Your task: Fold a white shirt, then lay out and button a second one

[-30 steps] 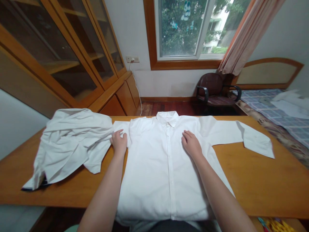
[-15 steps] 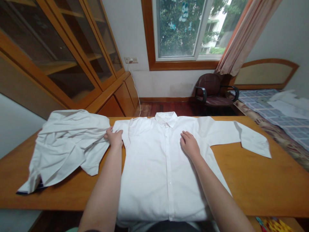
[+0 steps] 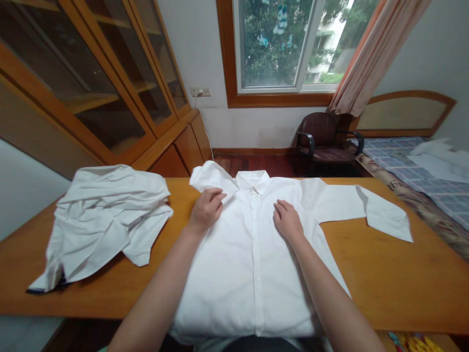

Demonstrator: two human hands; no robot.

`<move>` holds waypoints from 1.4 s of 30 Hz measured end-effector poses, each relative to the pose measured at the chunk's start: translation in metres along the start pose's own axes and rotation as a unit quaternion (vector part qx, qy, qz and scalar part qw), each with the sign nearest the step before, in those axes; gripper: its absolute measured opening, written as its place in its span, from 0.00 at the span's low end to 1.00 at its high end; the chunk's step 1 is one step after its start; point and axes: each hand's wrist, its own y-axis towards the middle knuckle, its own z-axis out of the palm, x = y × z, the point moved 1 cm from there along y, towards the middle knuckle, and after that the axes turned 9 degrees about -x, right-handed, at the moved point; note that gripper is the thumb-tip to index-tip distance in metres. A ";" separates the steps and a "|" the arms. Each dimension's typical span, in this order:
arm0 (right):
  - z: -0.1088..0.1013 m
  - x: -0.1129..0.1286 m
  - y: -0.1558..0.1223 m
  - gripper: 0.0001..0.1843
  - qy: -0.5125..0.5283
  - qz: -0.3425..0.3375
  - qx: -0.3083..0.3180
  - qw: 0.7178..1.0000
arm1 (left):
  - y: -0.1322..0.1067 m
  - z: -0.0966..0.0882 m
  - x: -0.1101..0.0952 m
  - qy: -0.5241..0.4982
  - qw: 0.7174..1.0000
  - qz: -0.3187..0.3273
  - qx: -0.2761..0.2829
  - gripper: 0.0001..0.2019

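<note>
A white button-up shirt lies front side up on the wooden table, its collar at the far edge. My left hand is closed on the shirt's left-side sleeve, which is lifted and folded in toward the collar. Flat on the chest, right of the button line, rests my right hand, fingers loosely stretched. The other sleeve reaches out to the right, its cuff end bent toward me. The shirt's hem hangs over the near table edge.
A crumpled heap of white clothing lies on the left of the table. Beyond stand a glass-door cabinet, an office chair and a bed. Something colourful shows below the table's near right edge.
My left hand has moved right from beside the heap, drawing the left-side sleeve up and inward over the shirt. My right hand has stayed on the chest.
</note>
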 end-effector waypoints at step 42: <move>-0.019 0.054 0.053 0.19 0.388 0.120 0.134 0.904 | -0.091 0.003 -0.042 0.043 0.963 -0.129 0.231 0.06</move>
